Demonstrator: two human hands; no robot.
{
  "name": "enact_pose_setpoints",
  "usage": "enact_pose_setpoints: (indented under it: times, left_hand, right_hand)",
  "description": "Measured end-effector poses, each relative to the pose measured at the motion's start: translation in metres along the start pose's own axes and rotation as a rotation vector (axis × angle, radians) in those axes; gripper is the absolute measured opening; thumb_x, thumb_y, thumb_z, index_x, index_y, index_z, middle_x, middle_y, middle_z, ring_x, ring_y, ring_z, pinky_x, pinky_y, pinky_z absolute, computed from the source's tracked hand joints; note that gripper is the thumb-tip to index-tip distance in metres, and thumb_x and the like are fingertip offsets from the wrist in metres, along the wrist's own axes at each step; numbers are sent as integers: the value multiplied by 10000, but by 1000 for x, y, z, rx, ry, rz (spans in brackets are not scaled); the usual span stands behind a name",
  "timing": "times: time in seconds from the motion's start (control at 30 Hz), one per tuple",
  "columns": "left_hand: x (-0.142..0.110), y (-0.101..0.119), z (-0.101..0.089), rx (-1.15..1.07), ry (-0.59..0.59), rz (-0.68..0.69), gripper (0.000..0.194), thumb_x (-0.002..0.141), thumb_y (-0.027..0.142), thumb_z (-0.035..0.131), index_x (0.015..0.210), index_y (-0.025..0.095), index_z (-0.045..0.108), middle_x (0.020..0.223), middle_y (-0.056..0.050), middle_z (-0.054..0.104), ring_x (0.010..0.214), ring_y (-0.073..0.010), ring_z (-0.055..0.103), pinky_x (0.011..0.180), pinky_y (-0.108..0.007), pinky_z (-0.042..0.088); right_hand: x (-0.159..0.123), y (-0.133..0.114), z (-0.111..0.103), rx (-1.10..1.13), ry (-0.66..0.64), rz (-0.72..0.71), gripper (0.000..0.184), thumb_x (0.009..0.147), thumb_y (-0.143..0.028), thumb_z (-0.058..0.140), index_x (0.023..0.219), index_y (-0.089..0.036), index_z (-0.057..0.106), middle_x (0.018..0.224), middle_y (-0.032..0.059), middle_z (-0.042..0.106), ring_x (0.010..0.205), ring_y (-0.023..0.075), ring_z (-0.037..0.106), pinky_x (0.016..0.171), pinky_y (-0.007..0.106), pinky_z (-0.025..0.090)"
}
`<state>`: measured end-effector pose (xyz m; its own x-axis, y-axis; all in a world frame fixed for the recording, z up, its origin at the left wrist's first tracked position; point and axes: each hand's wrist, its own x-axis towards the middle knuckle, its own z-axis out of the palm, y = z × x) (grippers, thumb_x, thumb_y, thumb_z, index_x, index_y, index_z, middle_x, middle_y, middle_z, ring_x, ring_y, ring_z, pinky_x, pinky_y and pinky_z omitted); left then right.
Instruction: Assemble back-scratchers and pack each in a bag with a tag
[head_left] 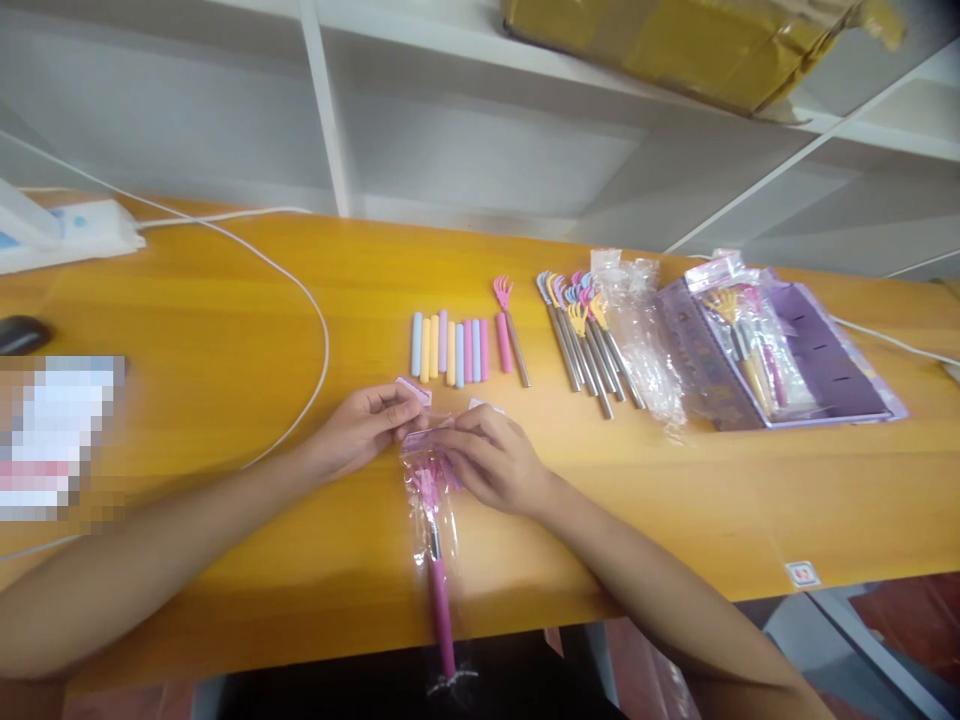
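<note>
The pink scratcher [442, 610] is inside a clear bag [452, 535], in front of the person at the near edge of the worktop [315, 570]. Its long axis runs nearly straight away from the person: claw toward the hands, handle toward the body, butt past the edge and slightly to the right.

The right hand [491, 460] has its grip pinching the bag's top; the left hand [382, 420] has its grip pressed together on a small printed card [415, 392]. Whether the bag is sealed cannot be told.

Progress, as judged: this piece is assembled and bagged, its top end apparently unfinished. Bagged scratchers [750, 350] in the purple box [847, 345] appear complete. Outstanding are a row of coloured sleeves [450, 350], a pink-clawed rod [517, 350] beside a separate pink sleeve [503, 343], and a cluster of clawed metal rods [589, 350]. Clear packaging [645, 330] lies between cluster and box.
</note>
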<state>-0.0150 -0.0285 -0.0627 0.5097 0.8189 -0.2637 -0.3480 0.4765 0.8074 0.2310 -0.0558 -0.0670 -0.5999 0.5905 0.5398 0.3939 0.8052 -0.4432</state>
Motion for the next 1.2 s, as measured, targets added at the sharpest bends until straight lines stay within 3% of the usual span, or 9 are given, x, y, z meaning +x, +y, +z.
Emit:
enact_pose_setpoints:
  times: [0.37,0.5,0.63,0.7,0.77,0.87,0.97,1.07,1.2]
  left_hand:
    - [-2,-5,2,78,-43,70,285,920,386,827,832,145,702,736,9,594,659,-93,512,638,-242,409]
    - [-3,-7,1,153,15,111,293,928,405,817,832,148,715,756,-3,638,654,-95,525,635,-247,408]
    - [-6,-6,0,257,-7,204,266,949,398,798,859,156,734,823,-25,701,739,-117,599,739,-265,477]
    - [-8,-4,1,313,-39,216,252,960,387,786,877,155,735,840,-33,715,778,-128,631,773,-272,499]
    - [-10,-3,2,356,-71,210,245,969,381,775,897,151,732,852,-39,720,783,-133,645,771,-274,512]
    - [-13,-3,4,401,-80,242,234,980,381,760,932,154,730,889,-45,718,827,-143,661,798,-277,527]
    - [-14,-5,4,421,-107,298,283,992,436,734,1098,173,732,1037,-73,720,954,-173,679,869,-300,543]
    - [-14,-7,5,504,-157,289,430,925,429,815,1273,210,689,1160,-86,724,1049,-206,694,946,-340,550]
    - [-15,-6,8,769,-133,262,217,997,346,724,1162,206,739,1047,-63,768,934,-183,704,884,-322,543]
  right_hand:
    - [0,-6,2,83,-45,46,506,969,-55,579,1434,-252,597,1034,67,578,933,202,610,774,350,559]
    - [1,-8,2,14,-57,5,497,962,-45,570,1426,-223,588,1001,69,566,899,206,597,749,357,557]
    - [-1,-8,4,29,106,94,401,947,-140,674,1320,-229,556,1036,83,583,934,226,606,714,356,568]
    - [-1,-7,6,113,199,188,445,935,-198,747,1317,-232,519,1012,74,581,901,218,616,650,324,558]
    - [0,-6,7,193,184,230,416,960,-209,756,1305,-237,525,961,43,599,786,176,609,605,293,536]
    - [3,-5,6,237,123,180,209,1019,-153,683,1194,-236,604,933,27,659,723,138,607,652,290,542]
    - [6,-6,2,247,172,146,161,1025,-117,659,1148,-221,645,942,43,688,781,149,642,675,291,544]
    - [8,-6,-1,235,233,177,150,1017,-108,659,1119,-217,654,926,44,686,761,150,631,645,290,527]
    - [5,-6,-2,240,234,158,203,997,-103,666,1165,-217,666,990,62,656,821,165,643,666,303,548]
